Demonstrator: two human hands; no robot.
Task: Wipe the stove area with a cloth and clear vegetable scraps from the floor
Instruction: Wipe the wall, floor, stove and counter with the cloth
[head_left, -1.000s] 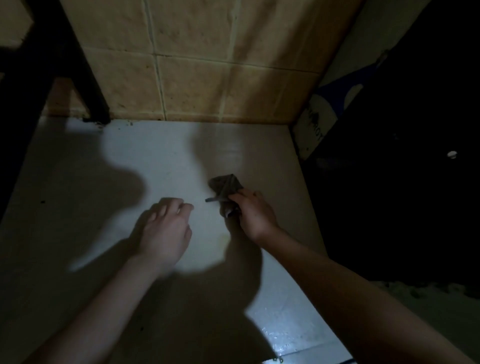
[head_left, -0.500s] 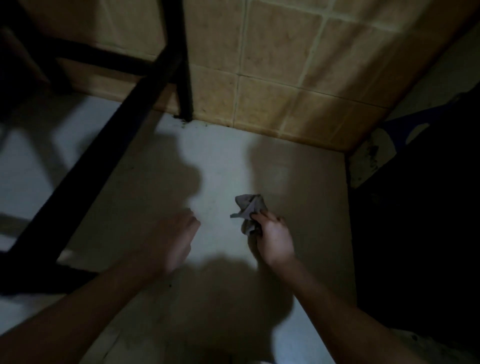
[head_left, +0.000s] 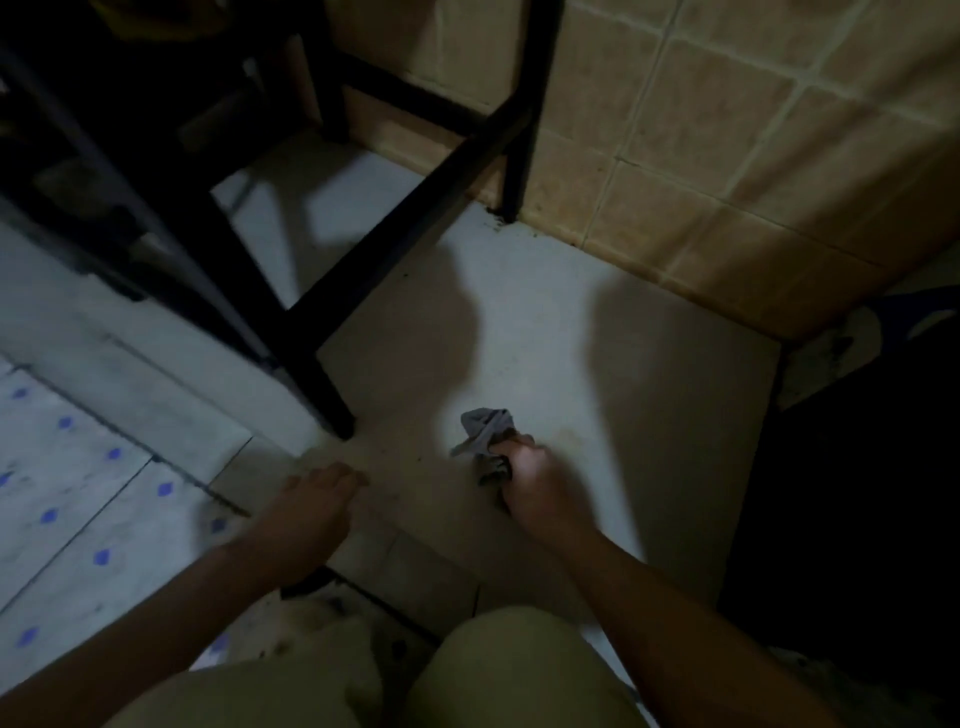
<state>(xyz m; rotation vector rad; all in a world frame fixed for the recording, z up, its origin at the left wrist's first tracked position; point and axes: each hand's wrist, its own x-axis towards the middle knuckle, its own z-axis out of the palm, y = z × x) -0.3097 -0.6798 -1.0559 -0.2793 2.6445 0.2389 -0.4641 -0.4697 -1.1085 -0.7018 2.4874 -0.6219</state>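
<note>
Crouched low, I hold the grey cloth against the pale floor beside the black stand.

My right hand (head_left: 535, 483) is curled round the cloth (head_left: 485, 434), which bunches out past my knuckles and seems to touch the floor (head_left: 571, 338), though the light is too dim to be sure. My left hand (head_left: 311, 506) is apart from it, fingers stretched loosely forward and holding nothing, just short of the near leg of the black stand (head_left: 311, 374). The tan tiled wall (head_left: 727, 156) rises behind, with dark specks along its base by the stand's far leg. My knees (head_left: 519, 670) fill the bottom of the view, and blue-dotted tiles (head_left: 78, 493) lie off to the left.
</note>
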